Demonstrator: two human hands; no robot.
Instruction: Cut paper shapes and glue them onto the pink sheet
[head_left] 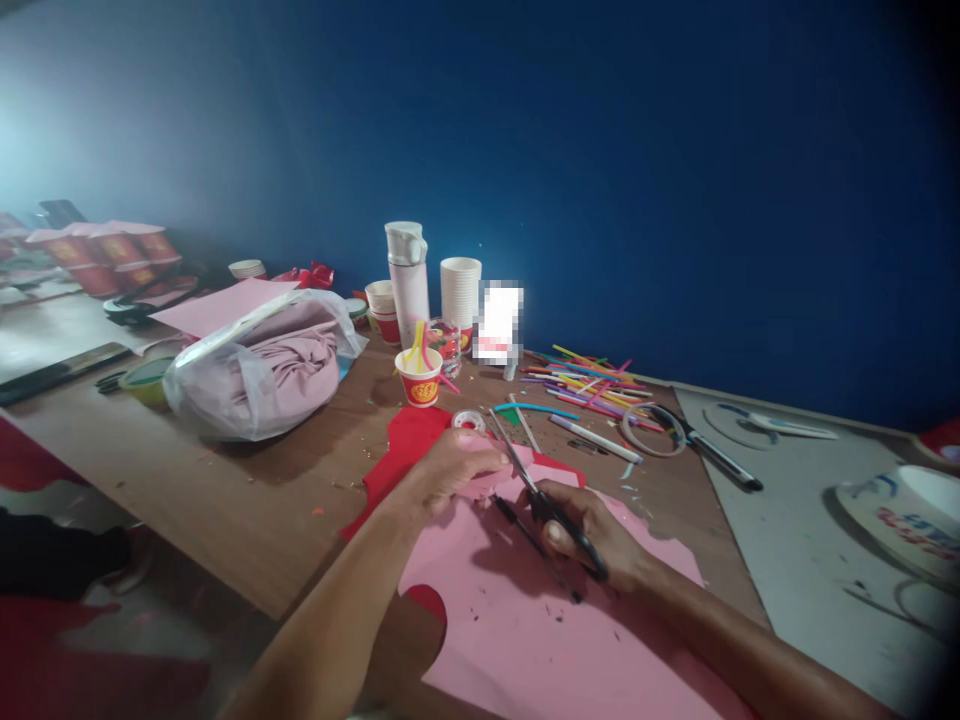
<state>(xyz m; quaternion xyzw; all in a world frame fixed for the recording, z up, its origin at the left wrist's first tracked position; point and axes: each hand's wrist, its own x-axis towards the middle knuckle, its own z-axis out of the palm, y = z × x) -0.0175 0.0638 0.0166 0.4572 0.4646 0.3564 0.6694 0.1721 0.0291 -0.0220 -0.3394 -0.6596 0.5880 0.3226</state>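
Observation:
My right hand (589, 525) is closed around the black handles of a pair of scissors (519, 465), whose blades point up and left. Pinched in my left hand (454, 468) is a small piece of pink paper (486, 482), close beside the blades. Beneath both hands lies a large pink sheet (517, 640) with curved cut-outs along its edges. A black pen (551, 570) rests on it under my right hand. Red paper (412, 440) shows from under the pink sheet, with a roll of clear tape (469, 421) at its far edge.
Colourful straws (592, 385) lie in a heap at the back, near a marker (596, 438), a tape ring (652, 430) and a utility knife (724, 460). A paper cup (420, 378), a white flask (409, 285) and stacked cups (460, 300) stand behind. A plastic bag (262, 380) sits left.

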